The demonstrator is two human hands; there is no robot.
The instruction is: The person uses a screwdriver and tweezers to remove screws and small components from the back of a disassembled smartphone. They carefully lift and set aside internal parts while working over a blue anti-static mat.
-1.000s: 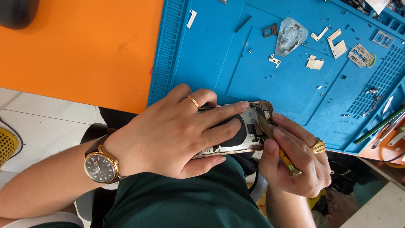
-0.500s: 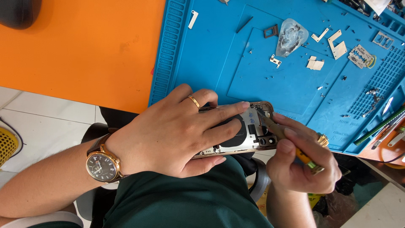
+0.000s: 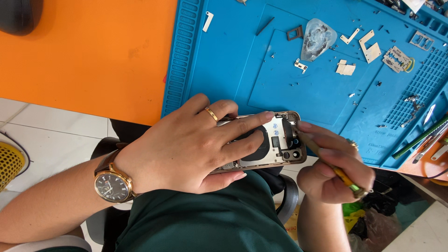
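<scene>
My left hand (image 3: 186, 144) clamps the phone (image 3: 275, 142) mid-frame; right hand (image 3: 333, 170) pinches the tool (image 3: 326, 161) — I'd keep the tip shallow and steady.

The left hand (image 3: 186, 147) carries a plain gold band ring (image 3: 211, 114) on one finger. The left wrist bears a wristwatch (image 3: 112, 185) with a round gold case, a dark dial and a brown leather strap. The left forearm is bare. The right hand (image 3: 333, 170) carries a gold ring (image 3: 353, 144) on one finger. The torso is covered by a dark green garment (image 3: 210, 219) of smooth fabric.
</scene>
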